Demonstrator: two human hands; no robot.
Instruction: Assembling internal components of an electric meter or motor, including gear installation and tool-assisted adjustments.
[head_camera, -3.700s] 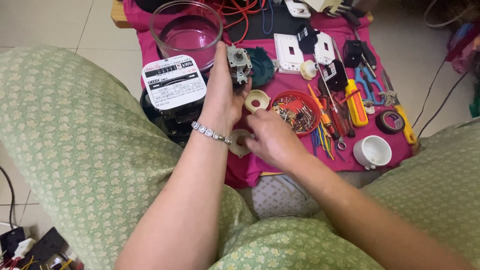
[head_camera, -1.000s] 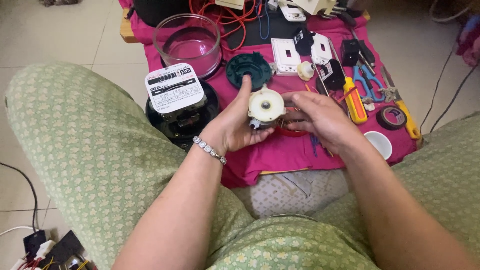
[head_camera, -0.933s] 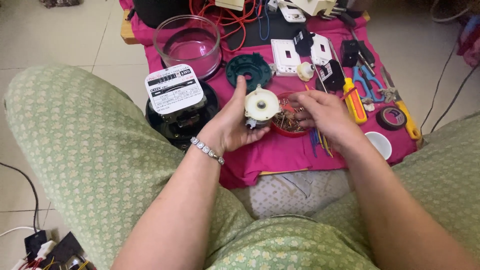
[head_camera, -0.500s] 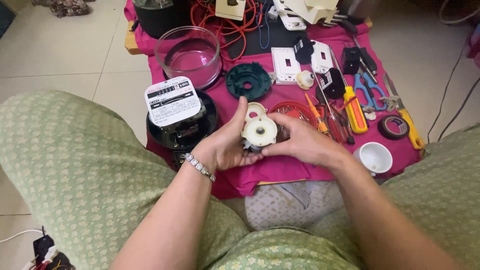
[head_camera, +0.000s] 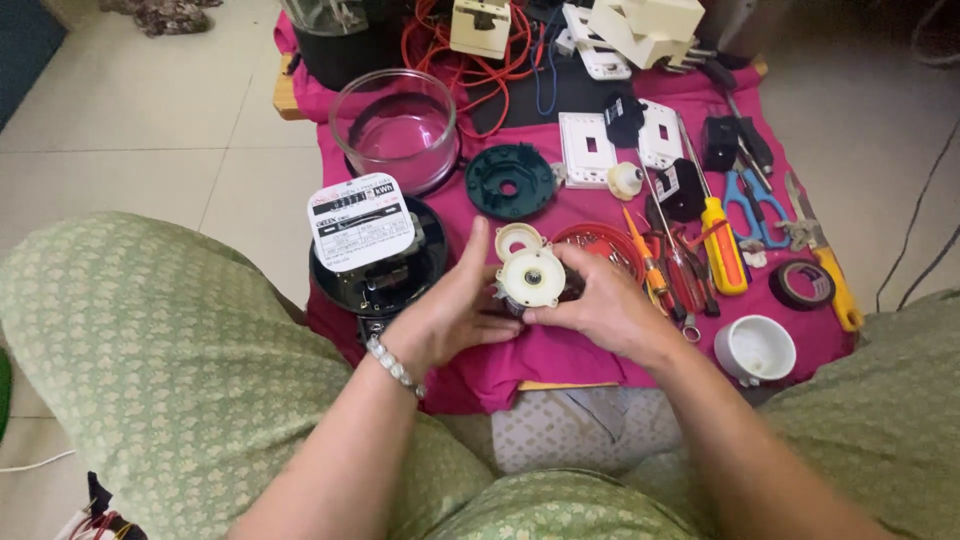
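Gripping the round white motor part with both your left hand and right hand, you are mid-assembly just right of the electric meter. Next likely calls for steady turning

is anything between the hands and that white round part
Nothing visible. The left hand and the right hand both grip the white round part directly, one on each side, above the pink cloth.
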